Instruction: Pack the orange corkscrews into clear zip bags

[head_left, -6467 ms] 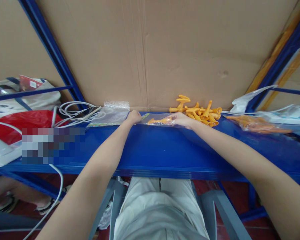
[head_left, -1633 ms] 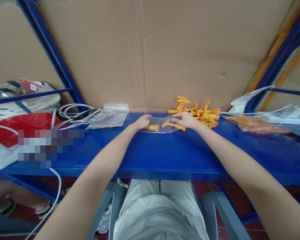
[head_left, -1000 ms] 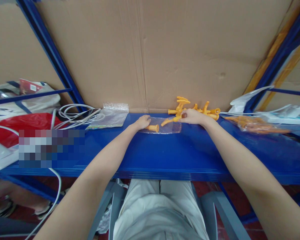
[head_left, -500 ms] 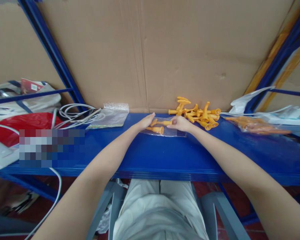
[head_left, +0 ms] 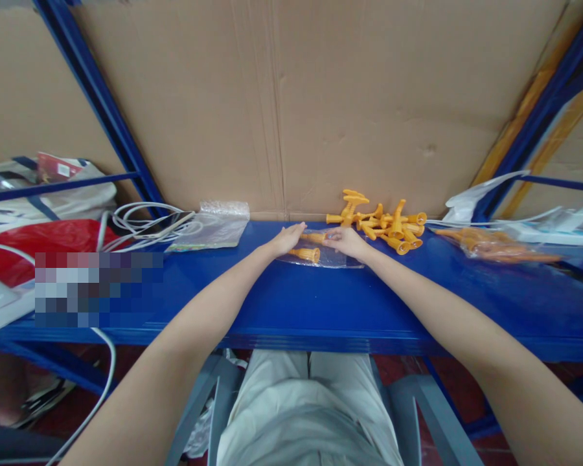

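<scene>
A clear plastic bag (head_left: 337, 259) lies flat on the blue shelf in front of me. One yellow plastic piece with a flared, ribbed end (head_left: 306, 254) rests in it. My left hand (head_left: 289, 239) lies on the bag's left side, fingers stretched out. Between the hands is a second yellow plastic piece (head_left: 315, 238), its right end pinched by my right hand (head_left: 346, 241); the fingers partly hide it. Just behind my right hand sits a loose pile of similar yellow pieces (head_left: 393, 223), some with hooked or T-shaped ends.
Farther right lies a filled clear bag of yellow pieces (head_left: 500, 244), near a white power strip (head_left: 558, 230). Flat plastic bags (head_left: 214, 230) and coiled white cable (head_left: 146, 223) are at left, beside a red bag (head_left: 53, 243). Cardboard (head_left: 282, 110) stands behind the blue shelf (head_left: 315, 301).
My right hand has moved slightly left with the yellow piece, which sits farther into the bag. My left hand has shifted a little to the right.
</scene>
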### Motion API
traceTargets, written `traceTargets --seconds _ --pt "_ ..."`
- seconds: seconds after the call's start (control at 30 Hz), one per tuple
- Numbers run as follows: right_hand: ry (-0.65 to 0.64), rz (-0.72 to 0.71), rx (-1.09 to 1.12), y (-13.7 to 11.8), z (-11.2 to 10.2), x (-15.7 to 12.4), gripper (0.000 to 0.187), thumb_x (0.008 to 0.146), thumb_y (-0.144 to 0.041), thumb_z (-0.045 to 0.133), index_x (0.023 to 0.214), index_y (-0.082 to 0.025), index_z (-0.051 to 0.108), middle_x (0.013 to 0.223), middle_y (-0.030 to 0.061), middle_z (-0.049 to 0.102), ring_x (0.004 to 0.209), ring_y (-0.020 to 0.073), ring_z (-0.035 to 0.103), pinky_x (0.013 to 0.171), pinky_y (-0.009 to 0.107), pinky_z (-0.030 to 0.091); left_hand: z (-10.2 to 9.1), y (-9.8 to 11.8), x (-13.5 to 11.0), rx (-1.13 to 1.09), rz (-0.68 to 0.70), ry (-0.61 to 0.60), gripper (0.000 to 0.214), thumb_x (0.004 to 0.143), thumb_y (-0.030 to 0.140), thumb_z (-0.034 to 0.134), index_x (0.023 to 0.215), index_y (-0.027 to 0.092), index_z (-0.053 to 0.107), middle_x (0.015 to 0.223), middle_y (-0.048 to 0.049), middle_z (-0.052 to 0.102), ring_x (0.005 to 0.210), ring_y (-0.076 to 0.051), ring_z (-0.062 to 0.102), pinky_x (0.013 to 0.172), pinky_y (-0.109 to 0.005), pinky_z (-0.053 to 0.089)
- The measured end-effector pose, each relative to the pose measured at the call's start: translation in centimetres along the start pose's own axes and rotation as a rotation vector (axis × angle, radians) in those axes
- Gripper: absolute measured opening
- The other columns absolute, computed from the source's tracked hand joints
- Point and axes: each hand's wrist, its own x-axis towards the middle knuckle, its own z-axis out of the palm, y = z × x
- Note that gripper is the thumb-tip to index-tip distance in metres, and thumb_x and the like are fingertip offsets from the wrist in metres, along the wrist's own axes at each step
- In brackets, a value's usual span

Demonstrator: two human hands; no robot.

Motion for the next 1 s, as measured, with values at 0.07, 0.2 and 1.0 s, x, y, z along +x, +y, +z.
traceTargets --seconds 0.07,0.2,1.0 --pt "-0.012 0.057 0.095 -0.4 -0.1 -0.2 0.034 0.081 -0.019 0.07 0.114 -0.01 0.068 0.092 0.0096 0.073 0.06 0.0105 0.061 0.059 0.023 0.053 0.0 0.0 0.0 0.049 0.039 -0.041 0.06 0.101 0.039 0.009 0.143 0.019 0.048 0.152 -0.0031 0.042 0.145 -0.018 0.032 0.119 -0.036 0.021" --pt "-0.062 0.095 0.119 -1.4 -0.8 -0.7 0.034 0.085 -0.015 0.065 0.119 -0.011 0.067 0.103 0.0115 0.073 0.064 0.011 0.064 0.065 0.025 0.056 -0.1 0.1 -0.1 0.131 0.097 -0.157 0.057 0.099 0.036 0.018 0.147 0.013 0.042 0.155 -0.0069 0.035 0.146 -0.017 0.028 0.12 -0.031 0.016" --pt "-0.015 0.242 -1.016 0.7 -8.2 -1.1 0.043 0.095 -0.03 0.038 0.113 -0.01 0.071 0.117 0.0219 0.068 0.117 0.0325 0.06 0.098 0.043 0.043 -1.4 -3.9 1.1 0.178 -0.032 -0.16 0.062 0.098 0.041 0.018 0.151 0.014 0.035 0.159 -0.0067 0.026 0.148 -0.02 0.019 0.12 -0.034 0.016"
